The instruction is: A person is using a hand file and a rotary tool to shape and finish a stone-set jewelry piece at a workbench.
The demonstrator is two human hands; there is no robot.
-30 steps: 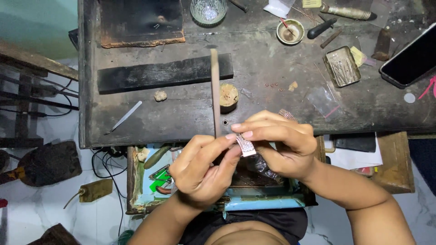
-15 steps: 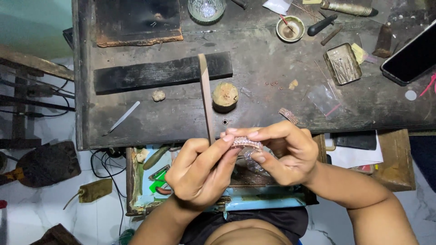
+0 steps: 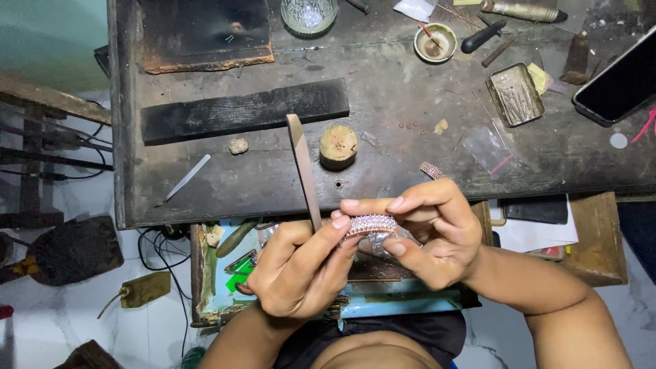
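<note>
Both my hands meet just below the front edge of the dark workbench. Between them is a curved, stone-set metal bangle piece, pinkish silver. My right hand pinches it from above and below with thumb and fingers. My left hand touches its left end with the fingertips and also grips a long flat file that points up over the bench. A second small stone-set strip lies on the bench just above my right hand.
On the bench lie a black slab, a wooden stub, a small stone, a thin blade, a glass bowl, a little dish, a metal tin and a phone. An open drawer with tools sits under my hands.
The bangle piece has been turned from a slanted, edge-on hold to lying level with its stones facing me. The file has swung slightly to the left. Both hands stayed in place.
</note>
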